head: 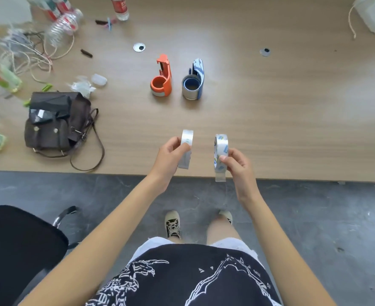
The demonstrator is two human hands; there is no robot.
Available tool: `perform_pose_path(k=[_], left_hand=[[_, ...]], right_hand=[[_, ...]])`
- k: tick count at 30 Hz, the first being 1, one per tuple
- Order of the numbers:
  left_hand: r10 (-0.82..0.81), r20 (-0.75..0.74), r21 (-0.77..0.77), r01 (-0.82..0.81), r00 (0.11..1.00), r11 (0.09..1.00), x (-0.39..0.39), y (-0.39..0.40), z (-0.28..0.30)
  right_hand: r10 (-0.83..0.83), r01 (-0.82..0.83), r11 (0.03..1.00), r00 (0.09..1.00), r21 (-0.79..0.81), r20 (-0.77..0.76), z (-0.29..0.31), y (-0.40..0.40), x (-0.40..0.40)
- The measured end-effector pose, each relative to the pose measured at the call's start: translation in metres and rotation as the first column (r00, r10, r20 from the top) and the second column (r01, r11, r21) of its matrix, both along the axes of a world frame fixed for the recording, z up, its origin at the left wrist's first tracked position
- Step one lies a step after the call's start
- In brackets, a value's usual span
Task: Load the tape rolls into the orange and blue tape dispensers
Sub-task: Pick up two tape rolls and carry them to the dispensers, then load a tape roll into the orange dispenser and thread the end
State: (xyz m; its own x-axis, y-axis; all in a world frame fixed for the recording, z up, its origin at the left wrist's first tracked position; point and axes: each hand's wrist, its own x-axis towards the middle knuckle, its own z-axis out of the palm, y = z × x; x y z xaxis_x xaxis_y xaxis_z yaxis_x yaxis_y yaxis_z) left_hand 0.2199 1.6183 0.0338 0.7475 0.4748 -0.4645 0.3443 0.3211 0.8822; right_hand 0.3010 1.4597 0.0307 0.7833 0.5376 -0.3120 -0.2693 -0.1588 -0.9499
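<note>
You're standing at the counter [270,133] edge, black printed shirt [182,277] at the bottom of the view, sneakers [172,224] on the grey floor [314,217], and a black chair [16,250] off to your left.

Both arms are out in front, and each hand has a roll of clear tape. Your left hand [171,157] has its fingers and thumb curled round the left roll [187,149], which stands on edge over the near part of the counter. Your right hand [237,166] pinches the right roll [220,155], also on edge, thumb across its outer band; that one hangs right over the counter's front edge. The two rolls are near each other but apart. Can't tell if either is touching the counter.

Further out, pretty much straight ahead, the two dispensers sit side by side: the orange dispenser [163,77] on the left, the blue dispenser [194,81] just beside it on the right. Both are well apart from your hands.

Off to the left there's a brown bag [56,122] with its strap trailing toward the counter edge. Beyond it, a messy pile of string [25,49], plastic bottles [65,25] and some green bits. Two round metal caps [139,47] are set in the counter behind the dispensers, and something white with string sits at the far right corner, too blurry to make out.
</note>
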Motion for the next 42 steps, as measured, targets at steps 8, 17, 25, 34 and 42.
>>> perform_pose_path(k=[8,17,25,34,42], left_hand=[[-0.069,-0.028,0.146,0.073,0.997,0.987,0.021,0.075,-0.001],[-0.254,-0.193,0.698,0.315,0.948,0.643,0.077,0.154,-0.041],[-0.333,-0.507,0.724,0.603,0.795,0.335,0.108,0.199,-0.123],[-0.349,-0.629,0.698,0.702,0.695,0.139,0.129,0.215,-0.176],[-0.313,-0.429,0.806,0.516,0.847,0.290,0.120,0.223,-0.176]], right_hand=[[0.049,-0.010,0.983,0.976,-0.182,0.213,-0.007,0.067,0.025],[0.399,-0.075,0.829,0.775,-0.554,0.491,-0.040,0.145,0.104],[0.753,-0.109,0.498,0.547,-0.861,0.366,-0.120,0.211,0.134],[0.837,-0.048,0.336,0.473,-0.941,0.274,-0.166,0.240,0.135],[0.759,0.005,0.450,0.525,-0.893,0.386,-0.153,0.251,0.130]])
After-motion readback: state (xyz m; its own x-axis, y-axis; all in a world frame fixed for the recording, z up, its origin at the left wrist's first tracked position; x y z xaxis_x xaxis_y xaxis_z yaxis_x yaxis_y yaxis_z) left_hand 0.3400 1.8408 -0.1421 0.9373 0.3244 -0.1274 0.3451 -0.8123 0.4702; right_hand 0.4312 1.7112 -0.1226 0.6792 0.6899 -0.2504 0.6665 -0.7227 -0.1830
